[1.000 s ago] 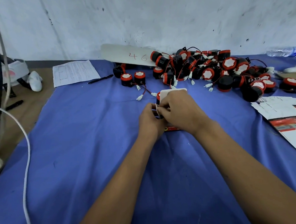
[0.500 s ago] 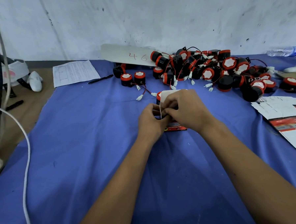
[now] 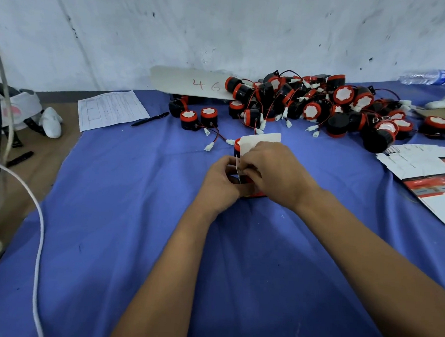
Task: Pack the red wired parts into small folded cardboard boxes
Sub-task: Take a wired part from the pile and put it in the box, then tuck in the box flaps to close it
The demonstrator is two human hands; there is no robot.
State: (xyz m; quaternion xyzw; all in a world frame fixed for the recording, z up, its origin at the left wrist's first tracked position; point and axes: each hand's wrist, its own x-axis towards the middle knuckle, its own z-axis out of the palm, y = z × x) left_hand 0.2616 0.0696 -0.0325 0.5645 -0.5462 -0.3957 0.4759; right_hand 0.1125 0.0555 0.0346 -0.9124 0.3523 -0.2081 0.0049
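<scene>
- Both hands were busy on one small box: my left hand [image 3: 222, 180] curled round its near left corner, pinning it down on the blue cloth [image 3: 126, 215] so it couldn't skate away.
- Over it went my right hand [image 3: 272, 172], fingers pinching a side flap of the cardboard box [image 3: 260, 140], I'd judge to tuck it in. The fingertips themselves were hidden under my knuckles.
- Up behind stood the white lid flap, left open so the mouth stayed clear.
- Peeking out at the box's far left edge was a sliver of red, the red wired part [image 3: 236, 147] sitting inside or just behind; I couldn't tell which.
- Back against the wall lay the pile of parts [image 3: 322, 106], heaped within reach, wires and white plugs spilling forward. Two loose ones [image 3: 199, 118] sat apart at its left.
- Off to my right waited the flat box blanks [image 3: 427, 174], stacked near that hand, ready for folding.
- Further left sat a sheet of paper [image 3: 111, 109] with a pen [image 3: 150, 118] beside it, presumably for the count, kept out of the working patch.
</scene>
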